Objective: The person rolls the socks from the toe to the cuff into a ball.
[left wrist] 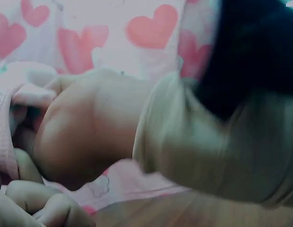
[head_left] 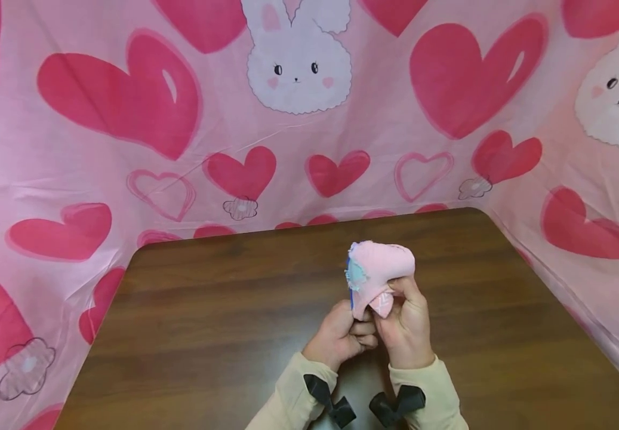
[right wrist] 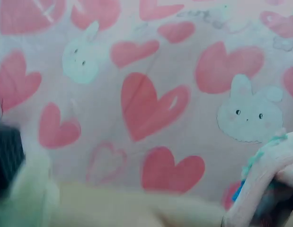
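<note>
A bundled pink knit sock (head_left: 381, 263) with a pale blue fuzzy patch and a strip of darker blue is held up over the table between both hands. My left hand (head_left: 341, 335) grips its lower left edge with curled fingers. My right hand (head_left: 408, 328) pinches it from the right, thumb lying on the knit under the rounded end. A small pink patterned flap (head_left: 382, 303) pokes out between the hands. Up close in the left wrist view, the ribbed cuff (left wrist: 3, 137) gapes around a dark opening. The right wrist view catches only part of the sock (right wrist: 260, 184).
The brown wooden table (head_left: 207, 334) has rounded far corners. Pink cloth (head_left: 373, 119) printed with hearts and rabbits hangs behind and along the sides. Black wrist cameras (head_left: 397, 405) are strapped over both cream sleeves (head_left: 293, 388), close to each other.
</note>
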Demonstrator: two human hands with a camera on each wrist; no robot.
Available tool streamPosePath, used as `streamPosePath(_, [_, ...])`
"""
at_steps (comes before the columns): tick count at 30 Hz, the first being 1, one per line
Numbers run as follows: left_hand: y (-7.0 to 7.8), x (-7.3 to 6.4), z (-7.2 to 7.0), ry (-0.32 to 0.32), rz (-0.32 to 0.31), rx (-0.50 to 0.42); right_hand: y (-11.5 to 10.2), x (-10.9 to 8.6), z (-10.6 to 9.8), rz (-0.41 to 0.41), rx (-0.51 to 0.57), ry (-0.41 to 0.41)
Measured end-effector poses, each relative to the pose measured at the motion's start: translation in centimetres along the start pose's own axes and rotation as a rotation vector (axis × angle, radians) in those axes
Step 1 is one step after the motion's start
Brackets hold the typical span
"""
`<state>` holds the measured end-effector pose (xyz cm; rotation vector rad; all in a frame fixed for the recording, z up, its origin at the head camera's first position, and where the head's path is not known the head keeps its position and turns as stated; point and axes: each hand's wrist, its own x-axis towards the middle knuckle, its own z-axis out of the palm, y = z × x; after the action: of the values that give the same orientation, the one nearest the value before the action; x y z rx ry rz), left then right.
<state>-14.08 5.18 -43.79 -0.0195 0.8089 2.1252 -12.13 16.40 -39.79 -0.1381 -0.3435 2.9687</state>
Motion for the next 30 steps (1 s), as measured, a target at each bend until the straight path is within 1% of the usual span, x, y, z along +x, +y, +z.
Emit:
streamPosePath(2, [0.2, -0.1, 0.3, 0.024, 0.021, 0.011, 0.0, 0.1, -0.2, -0.068, -0.134, -0.008])
streamPosePath(5, [0.9, -0.4, 0.6, 0.053, 0.048, 0.032, -0.3, 0.1, -0.6, -0.157, -0.373, -0.026])
streamPosePath(7, [1.4, -0.6, 0.4, 0.079, 0.061, 0.054, -0.7, 0.1, -0.8, -0.181, -0.500, -0.052])
streamPosePath(9, [1.8, -1.1, 0.1, 0.119, 0.088, 0.089, -1.1, 0.2, -0.9, -0.179, -0.583, -0.081])
streamPosePath(11, [2.2, -1.7, -0.3, 0.190, 0.140, 0.124, -1.5, 0.4, -0.9, -0.176, -0.644, -0.093])
streamPosePath(12, [2.4, -2.0, -0.4, 0.229, 0.191, 0.156, -1.6, 0.5, -0.9, -0.172, -0.673, -0.094])
streamPosePath(13, [2.6, -2.3, -0.5, 0.266, 0.257, 0.197, -1.8, 0.6, -0.9, -0.165, -0.702, -0.090])
streamPosePath(14, [2.8, -2.6, -0.6, 0.296, 0.335, 0.263, -1.9, 0.7, -0.9, -0.157, -0.725, -0.090])
streamPosePath(15, [3.1, -2.9, -0.5, 0.325, 0.420, 0.347, -2.0, 0.8, -0.9, -0.151, -0.746, -0.089])
streamPosePath(16, [3.3, -3.1, -0.4, 0.345, 0.515, 0.459, -2.1, 0.9, -0.9, -0.145, -0.773, -0.092])
streamPosePath(18, [3.9, -3.6, 0.0, 0.370, 0.693, 0.761, -2.3, 0.9, -1.1, -0.128, -0.824, -0.112])
streamPosePath(19, [4.2, -3.7, 0.3, 0.380, 0.765, 0.924, -2.3, 0.9, -1.2, -0.120, -0.838, -0.132])
streamPosePath(21, [4.5, -3.8, 0.9, 0.389, 0.873, 1.227, -2.4, 0.8, -1.6, -0.105, -0.829, -0.200])
streamPosePath(22, [4.6, -3.7, 1.2, 0.389, 0.907, 1.356, -2.4, 0.7, -1.8, -0.094, -0.808, -0.251])
streamPosePath(23, [4.7, -3.6, 1.5, 0.391, 0.930, 1.463, -2.5, 0.7, -1.9, -0.081, -0.786, -0.308])
streamPosePath(24, [4.7, -3.4, 1.6, 0.398, 0.947, 1.546, -2.6, 0.6, -2.2, -0.064, -0.749, -0.372])
streamPosePath(25, [4.6, -3.2, 1.8, 0.410, 0.966, 1.609, -2.8, 0.6, -2.4, -0.041, -0.708, -0.430])
streamPosePath(27, [4.5, -2.9, 1.8, 0.446, 1.004, 1.684, -2.9, 0.6, -2.8, 0.014, -0.638, -0.511])
streamPosePath(28, [4.4, -2.8, 1.8, 0.467, 1.020, 1.708, -2.9, 0.6, -3.0, 0.036, -0.619, -0.519])
streamPosePath(30, [4.2, -2.7, 1.8, 0.488, 1.066, 1.732, -2.8, 0.8, -3.4, 0.063, -0.603, -0.486])
